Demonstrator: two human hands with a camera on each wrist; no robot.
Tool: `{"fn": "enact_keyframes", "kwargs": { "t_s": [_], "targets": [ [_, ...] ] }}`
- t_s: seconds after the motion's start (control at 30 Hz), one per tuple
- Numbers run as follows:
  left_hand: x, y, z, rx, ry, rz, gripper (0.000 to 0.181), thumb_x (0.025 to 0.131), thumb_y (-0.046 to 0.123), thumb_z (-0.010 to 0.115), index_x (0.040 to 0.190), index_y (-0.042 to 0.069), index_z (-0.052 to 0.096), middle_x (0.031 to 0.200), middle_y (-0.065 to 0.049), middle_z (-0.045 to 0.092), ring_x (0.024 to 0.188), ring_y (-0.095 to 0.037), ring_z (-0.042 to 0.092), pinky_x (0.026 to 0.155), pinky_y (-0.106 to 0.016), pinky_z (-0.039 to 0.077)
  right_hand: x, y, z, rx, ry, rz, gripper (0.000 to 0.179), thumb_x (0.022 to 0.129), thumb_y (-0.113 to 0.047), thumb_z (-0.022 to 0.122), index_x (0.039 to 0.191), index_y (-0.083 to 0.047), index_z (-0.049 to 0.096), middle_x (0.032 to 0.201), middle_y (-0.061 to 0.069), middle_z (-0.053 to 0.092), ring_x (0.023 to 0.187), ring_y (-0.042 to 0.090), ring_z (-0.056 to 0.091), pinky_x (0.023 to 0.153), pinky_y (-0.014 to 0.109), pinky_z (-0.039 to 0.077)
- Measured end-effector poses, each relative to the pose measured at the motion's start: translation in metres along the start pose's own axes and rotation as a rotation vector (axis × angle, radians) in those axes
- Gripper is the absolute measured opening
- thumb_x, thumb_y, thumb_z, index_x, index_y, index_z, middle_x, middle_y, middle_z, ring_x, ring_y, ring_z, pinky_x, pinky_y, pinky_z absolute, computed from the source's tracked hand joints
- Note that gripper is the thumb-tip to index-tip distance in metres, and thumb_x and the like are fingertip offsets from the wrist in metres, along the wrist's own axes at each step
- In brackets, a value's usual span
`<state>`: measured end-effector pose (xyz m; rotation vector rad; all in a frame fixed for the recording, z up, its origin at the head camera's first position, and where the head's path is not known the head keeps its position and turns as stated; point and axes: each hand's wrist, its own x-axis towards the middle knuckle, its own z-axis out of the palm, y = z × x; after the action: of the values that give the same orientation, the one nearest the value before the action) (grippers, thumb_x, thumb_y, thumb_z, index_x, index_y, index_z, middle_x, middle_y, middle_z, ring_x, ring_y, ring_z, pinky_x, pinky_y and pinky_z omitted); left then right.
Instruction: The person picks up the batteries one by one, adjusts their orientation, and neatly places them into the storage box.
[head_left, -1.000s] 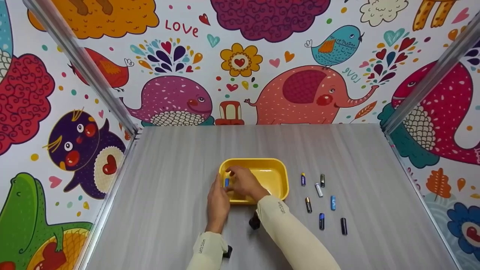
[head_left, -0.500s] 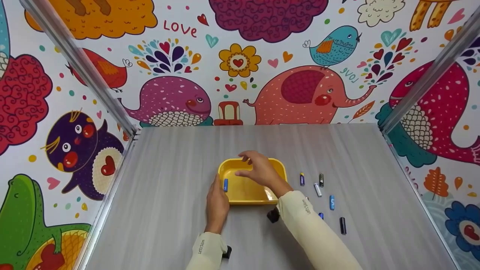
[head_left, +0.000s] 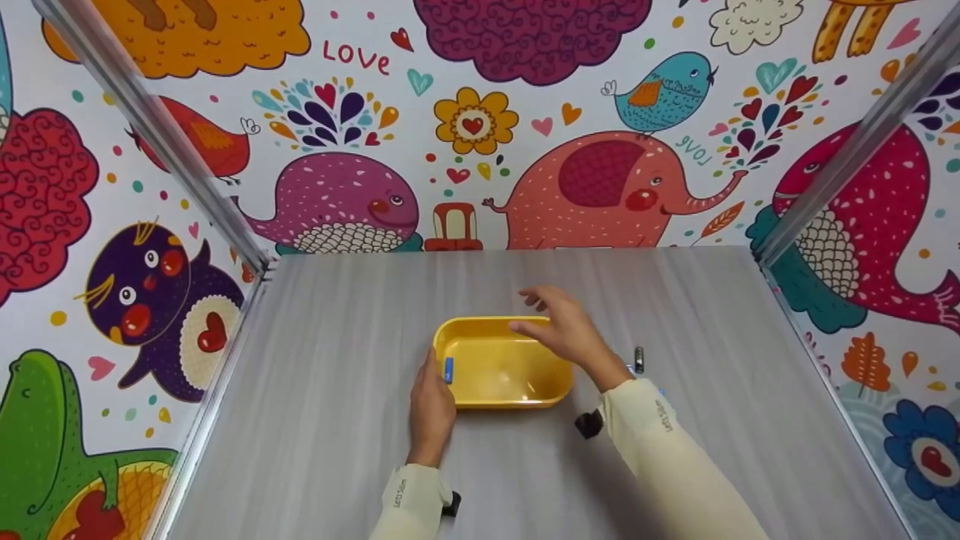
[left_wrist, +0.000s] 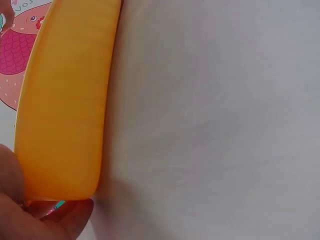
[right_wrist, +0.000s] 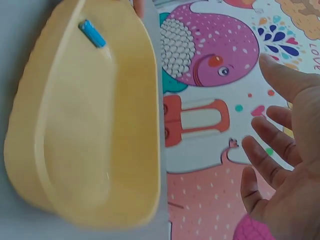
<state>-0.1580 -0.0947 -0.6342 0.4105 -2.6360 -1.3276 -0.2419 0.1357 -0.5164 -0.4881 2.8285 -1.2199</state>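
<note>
A yellow plastic tray (head_left: pixel 504 371) stands on the table, with one blue battery (head_left: pixel 448 370) lying at its left end; the right wrist view also shows this battery (right_wrist: pixel 92 34). My left hand (head_left: pixel 433 409) rests along the tray's left end wall, its fingers extended. The left wrist view has its fingertips (left_wrist: pixel 75 220) right at the tray's corner. Above the tray's back right corner is my right hand (head_left: pixel 566 330), fingers spread and loosely bent, holding nothing. In the right wrist view, bare space shows between its thumb and fingers (right_wrist: pixel 272 160).
Right of the tray, a dark battery (head_left: pixel 639 360) lies on the grey table (head_left: pixel 337 360), with bits of others peeking out beside the right sleeve (head_left: pixel 667 450). That forearm hides more of the area. Patterned walls (head_left: pixel 480 180) and metal posts (head_left: pixel 847 165) border the table.
My right hand has left the blue battery in the tray's left end and moved right and up across the tray. The sleeve now covers most of the loose batteries. My left hand stays put.
</note>
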Motion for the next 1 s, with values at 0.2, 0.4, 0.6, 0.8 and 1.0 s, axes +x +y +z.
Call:
{"fn": "enact_keyframes", "kwargs": {
  "t_s": [0.2,0.4,0.6,0.8,1.0],
  "targets": [
    [-0.001,-0.002,0.0,-0.009,0.005,0.012,0.055,0.105,0.003,0.044,0.159,0.009,0.036,0.158,-0.012,0.046,0.142,-0.027,0.048,0.118,-0.046,0.041,-0.012,0.022,-0.025,-0.046,0.06,0.045,0.059,0.084,-0.047,0.081,0.133,-0.018,0.063,0.122,0.004,0.066,0.111,0.027,0.062,0.096,0.046,0.059],
    [-0.001,-0.003,0.0,0.01,0.031,0.068,0.052,0.106,0.004,0.042,0.158,0.006,0.038,0.156,-0.015,0.049,0.142,-0.029,0.049,0.116,-0.045,0.043,-0.026,0.049,-0.045,-0.068,0.111,0.075,0.063,0.085,-0.05,0.079,0.137,-0.021,0.06,0.125,0.004,0.065,0.111,0.026,0.061,0.095,0.044,0.06],
    [0.0,-0.004,0.0,0.008,0.021,0.064,0.051,0.107,0.006,0.04,0.158,0.007,0.037,0.157,-0.014,0.048,0.142,-0.029,0.048,0.116,-0.045,0.043,-0.037,0.079,-0.061,-0.087,0.124,0.091,0.062,0.088,-0.042,0.08,0.14,-0.017,0.057,0.126,0.008,0.064,0.112,0.028,0.061,0.095,0.049,0.059],
    [0.0,-0.004,0.0,-0.003,-0.003,0.021,0.053,0.107,0.008,0.04,0.16,0.01,0.034,0.159,-0.012,0.045,0.143,-0.027,0.046,0.117,-0.045,0.041,-0.049,0.109,-0.072,-0.113,0.107,0.146,0.067,0.087,-0.049,0.078,0.142,-0.017,0.055,0.129,0.01,0.062,0.115,0.031,0.059,0.097,0.051,0.058],
    [0.001,-0.002,-0.001,-0.012,-0.014,0.004,0.054,0.107,0.008,0.039,0.161,0.011,0.033,0.161,-0.01,0.043,0.145,-0.026,0.045,0.119,-0.045,0.039,-0.059,0.136,-0.077,-0.112,0.079,0.15,0.07,0.087,-0.055,0.075,0.14,-0.014,0.056,0.129,0.015,0.062,0.117,0.036,0.058,0.097,0.056,0.055]
  ]
}}
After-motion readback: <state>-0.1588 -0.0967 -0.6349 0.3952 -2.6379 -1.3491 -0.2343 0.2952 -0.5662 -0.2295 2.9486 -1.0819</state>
